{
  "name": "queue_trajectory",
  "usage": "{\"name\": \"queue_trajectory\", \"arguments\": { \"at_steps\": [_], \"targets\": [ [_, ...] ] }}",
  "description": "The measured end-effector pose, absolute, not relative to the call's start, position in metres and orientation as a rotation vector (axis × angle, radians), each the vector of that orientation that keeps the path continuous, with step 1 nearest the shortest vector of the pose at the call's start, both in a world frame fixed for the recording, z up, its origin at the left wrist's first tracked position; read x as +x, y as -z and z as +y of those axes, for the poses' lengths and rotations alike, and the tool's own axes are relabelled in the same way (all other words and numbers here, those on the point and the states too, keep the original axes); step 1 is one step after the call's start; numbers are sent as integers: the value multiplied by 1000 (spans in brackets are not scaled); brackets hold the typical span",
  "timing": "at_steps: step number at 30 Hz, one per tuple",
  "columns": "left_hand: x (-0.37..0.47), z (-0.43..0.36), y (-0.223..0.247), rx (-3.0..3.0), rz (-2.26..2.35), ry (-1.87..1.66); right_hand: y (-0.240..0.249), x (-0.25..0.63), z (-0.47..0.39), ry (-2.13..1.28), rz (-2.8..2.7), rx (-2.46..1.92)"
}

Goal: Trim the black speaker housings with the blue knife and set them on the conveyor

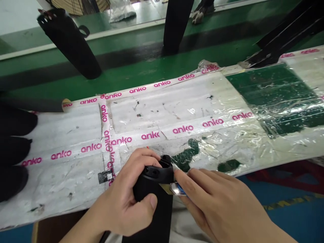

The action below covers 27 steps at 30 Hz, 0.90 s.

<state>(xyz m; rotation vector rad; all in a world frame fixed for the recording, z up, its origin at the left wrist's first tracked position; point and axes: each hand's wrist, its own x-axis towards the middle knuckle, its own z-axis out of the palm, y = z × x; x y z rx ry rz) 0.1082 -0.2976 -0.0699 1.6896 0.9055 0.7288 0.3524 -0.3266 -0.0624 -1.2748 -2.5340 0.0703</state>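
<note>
My left hand (129,192) is wrapped round the top of a black tube-shaped plastic part (157,216), its fingers hooked over the open rim and its thumb on the near side. Small round holes show in the collar below the rim. In my right hand (217,199) is a utility knife (177,189) with a bit of blue on it. Its blade lies against the part just under the collar; the handle is mostly hidden by my fingers. The lower end of the part runs out of the bottom of the view.
A white work surface (162,113) covered in pink-lettered tape and plastic film spans the view. Several dark rounded parts (15,148) lie at its left end. Beyond, a black tapered part (71,44) and another black part (176,27) stand on a green surface (131,60).
</note>
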Motion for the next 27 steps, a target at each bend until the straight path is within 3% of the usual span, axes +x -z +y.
{"name": "queue_trajectory", "arguments": {
  "at_steps": [27],
  "targets": [
    [116,-289,71,1793,881,-724,59,354,-331,-70,-2626,-1441]
  ]
}}
